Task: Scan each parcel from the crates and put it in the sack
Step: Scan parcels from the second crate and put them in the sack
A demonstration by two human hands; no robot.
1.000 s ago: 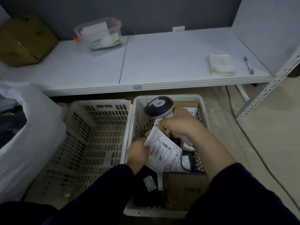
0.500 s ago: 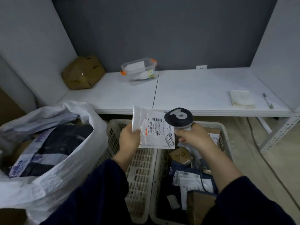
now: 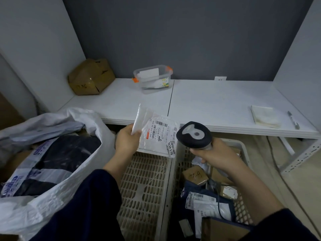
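The left grip [image 3: 127,141] pinches a parcel [image 3: 159,134] by its edge just left of the scanner [image 3: 193,134] grasped by the right grip [image 3: 217,153], sack [image 3: 60,193] further left, crates [image 3: 144,188] below.

You are looking down at a white shelf [image 3: 217,105]. A clear lidded tub [image 3: 152,78] is sitting at its back. A dented cardboard box [image 3: 91,76] is resting left of the tub, in the corner. Far right of the tub, a folded white cloth [image 3: 265,116] and a pen [image 3: 293,120] are lying side by side. On the floor [image 3: 304,171] below the tub, the left crate [image 3: 144,185] and right crate [image 3: 243,148] are standing together, with the white sack [image 3: 52,197] slumping farther left.
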